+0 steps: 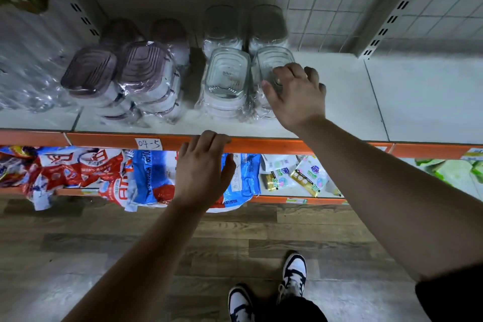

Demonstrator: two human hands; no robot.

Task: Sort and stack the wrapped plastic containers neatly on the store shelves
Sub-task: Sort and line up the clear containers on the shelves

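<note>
The right hand was clamped on the top of the front right clear stack, thumb on its near side and fingers curled round its right end. That stack of wrapped clear containers stood at the centre of the frame on the white shelf, just beside a matching front left clear stack. Two rear clear stacks stood directly behind them, near the tiled back wall. Left of centre were the purple-lidded stacks, two in front and two behind, all in crinkled film (the rear pair were dim and hard to make out).

The left hand was at lower centre, holding nothing, its fingers apart and loosely bent with the tips resting on the orange shelf edge. A paper label marked "04-5" was stuck to that edge just left of the hand.

Under the edge, a lower shelf carried red and white bags, a blue bag partly behind the left hand, and small packets to the right. At the bottom of the frame, black and white shoes stood on the wood floor.
</note>
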